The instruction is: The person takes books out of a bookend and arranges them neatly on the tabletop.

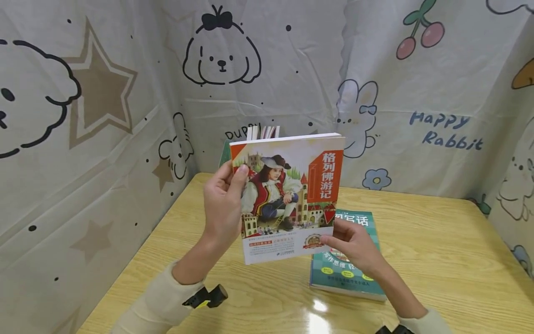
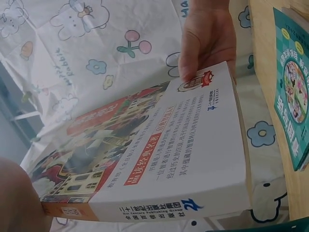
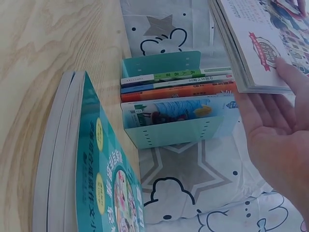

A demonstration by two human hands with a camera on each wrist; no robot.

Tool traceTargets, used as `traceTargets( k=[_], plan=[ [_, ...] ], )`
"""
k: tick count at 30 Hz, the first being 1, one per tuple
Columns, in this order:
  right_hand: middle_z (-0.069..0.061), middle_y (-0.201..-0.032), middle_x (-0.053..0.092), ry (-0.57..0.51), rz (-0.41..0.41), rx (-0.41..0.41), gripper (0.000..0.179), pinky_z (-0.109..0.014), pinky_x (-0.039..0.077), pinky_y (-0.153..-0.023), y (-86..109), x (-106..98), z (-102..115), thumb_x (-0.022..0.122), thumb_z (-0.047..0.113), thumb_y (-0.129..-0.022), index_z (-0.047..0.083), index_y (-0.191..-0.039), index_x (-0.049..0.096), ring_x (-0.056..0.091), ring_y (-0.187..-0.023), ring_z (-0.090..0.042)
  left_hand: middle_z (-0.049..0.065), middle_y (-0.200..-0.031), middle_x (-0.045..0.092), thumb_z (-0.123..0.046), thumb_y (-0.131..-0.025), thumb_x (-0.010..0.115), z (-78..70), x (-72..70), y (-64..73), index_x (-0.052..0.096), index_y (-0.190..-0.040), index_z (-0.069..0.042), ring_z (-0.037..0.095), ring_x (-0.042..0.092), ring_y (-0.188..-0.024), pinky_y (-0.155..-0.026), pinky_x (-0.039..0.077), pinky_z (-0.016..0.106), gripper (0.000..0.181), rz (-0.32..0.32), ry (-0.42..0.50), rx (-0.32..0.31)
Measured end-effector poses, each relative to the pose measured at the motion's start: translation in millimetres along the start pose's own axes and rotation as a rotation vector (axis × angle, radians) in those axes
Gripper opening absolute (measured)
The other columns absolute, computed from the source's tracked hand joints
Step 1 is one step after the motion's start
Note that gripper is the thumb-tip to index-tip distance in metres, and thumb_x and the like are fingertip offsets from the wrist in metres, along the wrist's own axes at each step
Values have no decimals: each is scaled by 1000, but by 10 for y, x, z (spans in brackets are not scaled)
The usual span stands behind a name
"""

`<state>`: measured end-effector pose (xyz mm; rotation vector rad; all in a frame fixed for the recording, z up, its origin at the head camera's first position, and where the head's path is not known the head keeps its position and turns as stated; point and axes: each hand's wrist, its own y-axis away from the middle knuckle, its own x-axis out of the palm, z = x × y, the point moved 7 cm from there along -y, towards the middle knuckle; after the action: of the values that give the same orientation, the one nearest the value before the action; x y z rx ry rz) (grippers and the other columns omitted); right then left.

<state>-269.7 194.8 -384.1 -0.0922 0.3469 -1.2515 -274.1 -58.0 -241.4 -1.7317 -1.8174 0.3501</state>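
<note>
A paperback book with a costumed figure in a dark hat on its cover is held up above the table, cover toward the head camera. My left hand grips its spine side, thumb on the cover. At the opposite lower corner my right hand pinches the book, thumb on the front and fingers behind. In the left wrist view the spine and lower cover of the book show. Below, a green book lies on the table, partly covered by the right hand and held book.
Behind the held book, a teal book holder carries several upright books. The wooden table meets a printed cloth hanging at the back and sides. In the right wrist view, the green book shows thick page edges.
</note>
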Motion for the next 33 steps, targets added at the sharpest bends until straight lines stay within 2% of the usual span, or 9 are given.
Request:
traceTargets(
  k=[4,8,11,16,20,22,26,29,33],
  plan=[
    [-19,-113,70,-21,-3,-36,36,-37,57,-80,15,-6,38,63,4,-98,-10,-131,56,71,-95,-21,8,-85,65,-8,-103,54,42,43,8,62,-115,11,12,64,-73,-63,55,24,24,8,-2,-15],
    [-8,-83,71,18,-39,-132,24,-28,48,-53,45,-30,116,63,-1,-96,-8,-119,64,57,-60,-12,10,-89,66,-9,-104,53,81,67,19,62,-116,10,13,66,-76,-66,57,26,24,19,-10,-41],
    [-3,-59,49,57,-82,-184,7,-33,30,-43,80,-65,154,64,-4,-94,-4,-100,68,30,-48,-17,10,-87,65,-10,-104,53,118,61,17,61,-117,10,13,65,-73,-63,56,25,25,25,-27,-53],
    [-2,-56,29,66,-123,-135,16,-33,27,-42,119,-136,120,63,1,-96,-2,-81,62,21,-48,-19,7,-78,57,-10,-104,54,244,36,-17,62,-115,8,10,53,-65,-55,46,20,23,33,-79,-51],
    [2,-61,53,51,-128,-80,17,-33,33,-42,151,-193,77,61,5,-99,-7,-87,64,34,-49,-13,9,-82,58,-9,-102,56,338,5,-52,63,-119,9,11,52,-69,-58,46,20,25,42,-128,-63],
    [0,-73,66,50,-142,-58,17,-33,37,-44,179,-237,55,61,6,-100,-9,-103,68,43,-52,-14,12,-94,65,-8,-102,57,378,-20,-82,62,-124,9,12,59,-77,-67,52,21,28,47,-137,-65],
    [0,-78,69,7,-194,-23,18,-36,31,-43,254,-345,-1,60,4,-100,-12,-102,67,37,-50,-18,24,-118,65,-6,-103,54,445,-80,-164,57,-130,11,18,67,-100,-88,54,30,32,64,-100,-44],
    [3,-76,67,-64,-226,3,16,-33,29,-42,314,-425,-64,60,3,-100,-11,-97,67,32,-49,-14,29,-124,62,-5,-104,53,521,-151,-206,56,-129,12,23,67,-107,-93,52,35,31,64,-76,-48],
    [0,-90,73,-163,-223,57,16,-24,51,-52,385,-501,-173,59,5,-101,-3,-106,71,61,-63,-9,30,-124,61,-3,-103,53,658,-295,-224,57,-128,13,29,66,-109,-92,52,32,30,15,-97,-93]
  ],
)
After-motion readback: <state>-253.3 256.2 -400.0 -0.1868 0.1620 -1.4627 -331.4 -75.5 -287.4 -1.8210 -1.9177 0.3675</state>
